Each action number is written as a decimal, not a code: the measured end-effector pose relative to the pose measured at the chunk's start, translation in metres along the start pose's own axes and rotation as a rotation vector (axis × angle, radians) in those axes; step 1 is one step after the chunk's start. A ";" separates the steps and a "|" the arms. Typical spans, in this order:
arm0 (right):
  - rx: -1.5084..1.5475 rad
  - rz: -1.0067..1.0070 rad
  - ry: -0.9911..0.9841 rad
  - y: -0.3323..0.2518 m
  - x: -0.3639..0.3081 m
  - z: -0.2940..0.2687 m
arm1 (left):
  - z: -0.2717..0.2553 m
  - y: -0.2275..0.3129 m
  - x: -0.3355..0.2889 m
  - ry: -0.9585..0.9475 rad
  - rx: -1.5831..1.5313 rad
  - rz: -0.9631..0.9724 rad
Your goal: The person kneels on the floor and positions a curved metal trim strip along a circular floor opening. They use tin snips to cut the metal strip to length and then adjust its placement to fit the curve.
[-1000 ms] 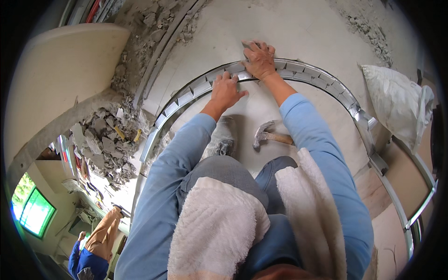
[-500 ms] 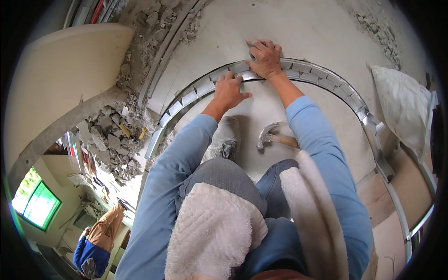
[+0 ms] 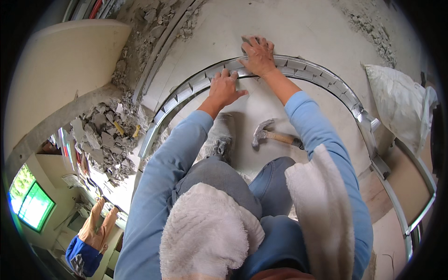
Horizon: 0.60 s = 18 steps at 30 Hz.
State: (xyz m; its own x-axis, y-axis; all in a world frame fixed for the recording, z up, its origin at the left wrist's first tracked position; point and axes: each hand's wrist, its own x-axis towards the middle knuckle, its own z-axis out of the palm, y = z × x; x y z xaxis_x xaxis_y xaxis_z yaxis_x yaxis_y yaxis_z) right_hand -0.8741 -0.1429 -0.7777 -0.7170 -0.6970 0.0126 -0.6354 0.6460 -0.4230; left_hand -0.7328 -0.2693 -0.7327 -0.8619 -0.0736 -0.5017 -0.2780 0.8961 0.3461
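A curved metal track [image 3: 311, 70], bent into an arc with notched silver segments, lies on the pale floor before me. My left hand [image 3: 225, 88] rests with its fingertips on the track, thumb spread to the right and fingers apart. Further along to the right, my right hand [image 3: 259, 57] reaches across the track. Its fingers curl over a small dark grey thing on the far side, mostly hidden beneath them, while the thumb lies by the track's outer edge. A claw hammer [image 3: 276, 136] with a wooden handle lies on the floor inside the arc, close to my right forearm.
Broken rubble [image 3: 105, 140] is heaped at the left beside a curved cream panel [image 3: 70, 70]. A white sack [image 3: 396, 100] stands at the right, near a metal frame [image 3: 396, 205]. A towel [image 3: 210, 228] hangs before my knees. Lower left, another person [image 3: 88, 240] stands.
The view has shifted slightly. My right thumb has spread out toward the left, and the hand sits a little differently across the track. The other person's legs have moved apart.
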 end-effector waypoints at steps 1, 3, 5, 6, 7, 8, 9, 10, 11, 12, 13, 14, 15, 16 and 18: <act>-0.024 0.034 -0.041 -0.002 -0.001 -0.002 | 0.001 -0.001 -0.001 0.033 -0.011 0.026; -0.075 0.062 -0.052 -0.004 -0.001 -0.005 | 0.003 -0.002 -0.002 0.027 -0.010 0.023; -0.048 0.071 0.012 -0.008 0.002 -0.003 | 0.004 -0.004 -0.002 0.028 -0.016 0.032; -0.050 0.089 0.024 -0.010 0.004 -0.001 | 0.004 -0.005 -0.002 0.030 -0.021 0.040; -0.049 0.069 0.039 -0.013 0.006 0.002 | 0.004 -0.006 -0.002 0.023 -0.022 0.043; -0.061 0.061 0.033 -0.014 0.007 0.005 | 0.004 -0.007 -0.002 0.039 -0.021 0.058; -0.055 0.058 -0.006 -0.016 0.009 0.009 | 0.005 -0.008 -0.002 0.047 -0.016 0.072; -0.071 0.051 0.034 -0.016 0.009 0.012 | 0.005 -0.009 -0.002 0.039 -0.006 0.076; -0.071 0.046 0.038 -0.016 0.010 0.015 | 0.005 -0.011 -0.001 0.054 -0.008 0.085; -0.102 0.074 0.017 -0.016 0.009 0.017 | 0.006 -0.011 -0.002 0.047 -0.009 0.085; -0.068 0.051 0.042 -0.016 0.009 0.019 | 0.006 -0.012 -0.002 0.040 -0.009 0.086; -0.066 0.061 0.048 -0.016 0.008 0.020 | 0.005 -0.012 -0.002 0.028 -0.019 0.090; -0.077 0.101 0.010 -0.016 0.008 0.021 | 0.005 -0.012 0.000 0.013 -0.032 0.097; -0.072 0.077 0.023 -0.015 0.008 0.020 | 0.004 -0.013 0.000 0.000 -0.030 0.093; -0.084 0.127 -0.045 -0.015 0.010 0.018 | 0.001 -0.012 0.002 -0.013 -0.027 0.113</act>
State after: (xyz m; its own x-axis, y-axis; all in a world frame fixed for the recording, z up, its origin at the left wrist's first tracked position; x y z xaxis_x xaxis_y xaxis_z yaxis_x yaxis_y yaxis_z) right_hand -0.8664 -0.1652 -0.7880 -0.7807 -0.6200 -0.0780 -0.5633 0.7524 -0.3415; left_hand -0.7304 -0.2803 -0.7385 -0.8830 0.0327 -0.4682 -0.1908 0.8864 0.4219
